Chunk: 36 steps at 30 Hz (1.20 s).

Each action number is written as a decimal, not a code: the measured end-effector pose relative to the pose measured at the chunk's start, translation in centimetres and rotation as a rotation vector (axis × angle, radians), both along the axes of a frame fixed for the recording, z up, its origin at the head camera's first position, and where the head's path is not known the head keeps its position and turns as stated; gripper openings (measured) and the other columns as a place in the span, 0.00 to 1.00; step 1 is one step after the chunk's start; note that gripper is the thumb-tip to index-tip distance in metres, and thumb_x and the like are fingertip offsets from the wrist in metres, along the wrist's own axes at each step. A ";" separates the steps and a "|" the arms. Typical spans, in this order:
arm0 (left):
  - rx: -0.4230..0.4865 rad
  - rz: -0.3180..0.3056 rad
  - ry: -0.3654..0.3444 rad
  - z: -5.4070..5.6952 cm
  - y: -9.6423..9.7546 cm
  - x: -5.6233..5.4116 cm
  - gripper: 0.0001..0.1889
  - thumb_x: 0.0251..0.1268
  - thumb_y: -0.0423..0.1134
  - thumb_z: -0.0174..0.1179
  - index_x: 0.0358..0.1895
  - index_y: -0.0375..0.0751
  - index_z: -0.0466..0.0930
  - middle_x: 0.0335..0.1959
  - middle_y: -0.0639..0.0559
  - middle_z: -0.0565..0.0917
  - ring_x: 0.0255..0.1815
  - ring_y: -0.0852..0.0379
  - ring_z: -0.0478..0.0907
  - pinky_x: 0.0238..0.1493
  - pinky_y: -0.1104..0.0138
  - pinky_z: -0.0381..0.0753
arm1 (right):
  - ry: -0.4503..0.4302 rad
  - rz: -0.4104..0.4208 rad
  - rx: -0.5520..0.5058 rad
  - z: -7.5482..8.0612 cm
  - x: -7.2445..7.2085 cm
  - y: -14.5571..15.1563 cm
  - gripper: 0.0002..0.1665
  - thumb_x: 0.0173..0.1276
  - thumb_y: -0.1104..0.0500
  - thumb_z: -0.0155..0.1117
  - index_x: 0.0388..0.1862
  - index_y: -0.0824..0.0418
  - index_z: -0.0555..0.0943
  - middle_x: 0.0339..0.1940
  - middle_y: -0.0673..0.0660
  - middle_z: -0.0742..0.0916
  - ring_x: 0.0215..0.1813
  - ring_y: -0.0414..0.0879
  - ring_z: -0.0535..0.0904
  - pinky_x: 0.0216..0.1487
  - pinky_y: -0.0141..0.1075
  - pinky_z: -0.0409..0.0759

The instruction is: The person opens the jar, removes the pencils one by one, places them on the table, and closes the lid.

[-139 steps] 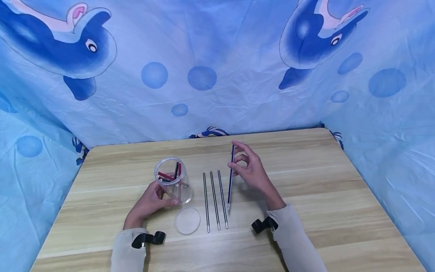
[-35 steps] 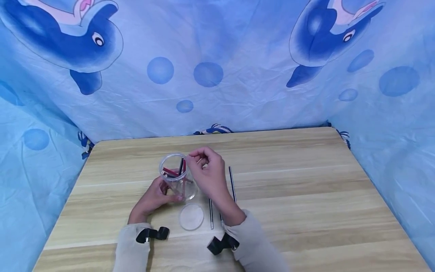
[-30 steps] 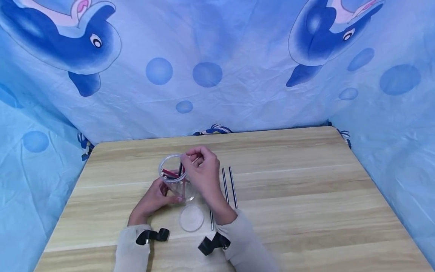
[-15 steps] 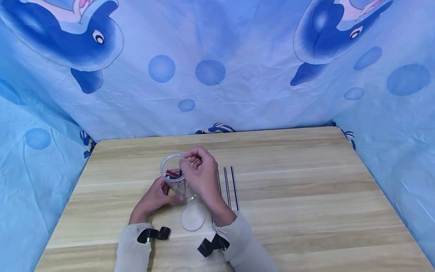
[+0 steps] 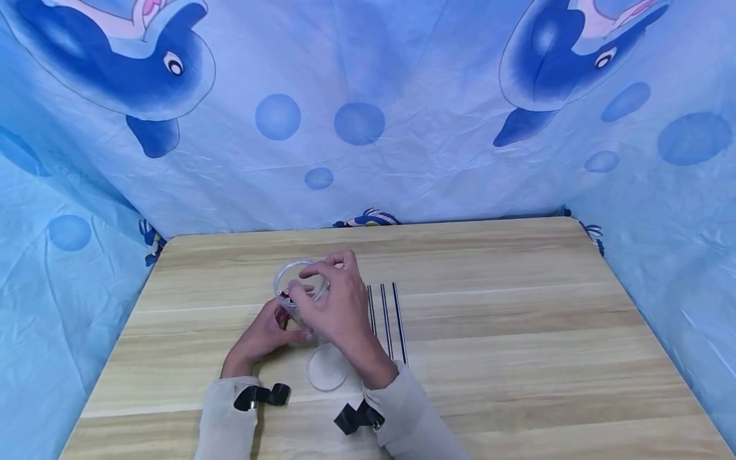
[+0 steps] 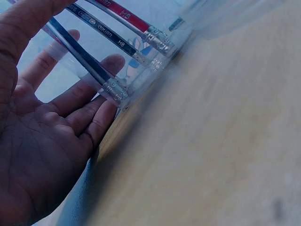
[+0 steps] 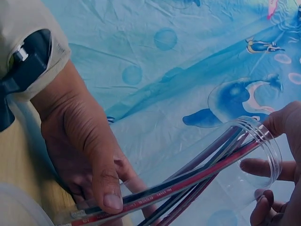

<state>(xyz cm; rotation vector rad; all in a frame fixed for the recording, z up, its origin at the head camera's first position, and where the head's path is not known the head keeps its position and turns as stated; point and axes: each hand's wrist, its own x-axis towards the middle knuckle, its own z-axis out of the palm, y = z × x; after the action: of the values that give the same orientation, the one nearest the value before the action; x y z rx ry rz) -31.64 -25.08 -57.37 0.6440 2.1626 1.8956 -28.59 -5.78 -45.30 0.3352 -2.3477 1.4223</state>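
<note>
My left hand [image 5: 261,335] grips the lower part of a clear plastic jar [image 7: 225,186], thumb on one side and fingers on the other. Several red and dark pencils [image 7: 188,181] lean inside, their metal-capped ends at the jar's bottom in the left wrist view. At the mouth is my right hand [image 5: 336,303], thumb and fingers spread over the rim. Its thumb lies right beside the pencil tips, which are bunched at the left side of the rim. No pencil shows pinched in it. Three dark striped pencils [image 5: 388,322] lie side by side, partly behind the right forearm.
A round clear lid [image 5: 326,368] lies on the wooden table [image 5: 517,319] in front of the jar, close to the right wrist. Black wrist cameras [image 5: 358,418] jut from both sleeves. A blue dolphin-printed curtain [image 5: 402,160] hangs behind the table.
My right hand carried a dark pencil from the right over to the jar and let it go. Its fingers have since spread over the mouth, and the pencil tips have gathered at the left rim.
</note>
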 end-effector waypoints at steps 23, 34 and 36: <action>0.014 -0.013 0.001 0.3 0.2 -0.2 0.45 0.47 0.26 0.76 0.72 0.46 0.66 0.70 0.47 0.71 0.70 0.53 0.66 0.69 0.72 0.62 | 0.130 -0.022 0.110 0.2 -0.2 0.1 0.12 0.56 0.51 0.61 0.23 0.52 0.90 0.47 0.50 0.82 0.45 0.42 0.74 0.45 0.41 0.73; 0.015 -0.002 -0.010 0.4 0.4 -0.3 0.44 0.47 0.25 0.76 0.71 0.43 0.68 0.68 0.47 0.74 0.69 0.55 0.68 0.67 0.73 0.65 | 0.192 -0.043 -0.058 0.5 -0.3 0.3 0.11 0.61 0.56 0.64 0.24 0.58 0.88 0.44 0.51 0.82 0.47 0.43 0.74 0.45 0.38 0.74; 0.019 0.000 -0.012 0.3 0.4 -0.3 0.43 0.47 0.25 0.76 0.70 0.42 0.68 0.69 0.47 0.73 0.69 0.56 0.68 0.66 0.73 0.66 | 0.199 -0.034 -0.089 0.6 -0.3 0.4 0.11 0.63 0.56 0.64 0.25 0.60 0.87 0.44 0.52 0.82 0.49 0.44 0.75 0.48 0.39 0.74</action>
<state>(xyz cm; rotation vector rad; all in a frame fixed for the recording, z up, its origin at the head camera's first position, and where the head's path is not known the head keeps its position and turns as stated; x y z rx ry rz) -31.95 -24.68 -57.09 0.6339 2.1404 1.9170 -28.88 -5.36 -44.66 0.3915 -2.1149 1.4043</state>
